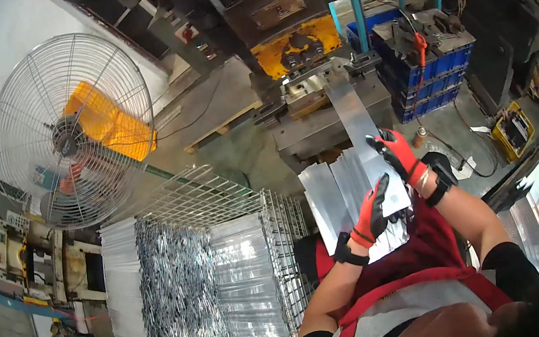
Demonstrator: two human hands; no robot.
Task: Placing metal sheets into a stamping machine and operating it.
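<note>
A long, flat, shiny metal strip (353, 111) runs from the die (307, 85) of a press toward my lap. My right hand (400, 157), in a red and black glove, grips the strip's right edge about midway along. Closer to me, my left hand (370, 214) is at the left edge near the strip's near end, in a matching glove. Its fingers lie along the metal, and its thumb side is partly hidden. Beneath and left of the strip, a pile of similar metal sheets (327, 200) rests in front of my red apron (429, 239).
At left stands a wire cage (198, 188) beside stacked metal strips (247, 271). A large fan (70, 133) is behind it. The press (272, 9) rises ahead. Blue crates (436, 82) with tools on top are to its right, and a yellow bin (512, 131) sits farther right.
</note>
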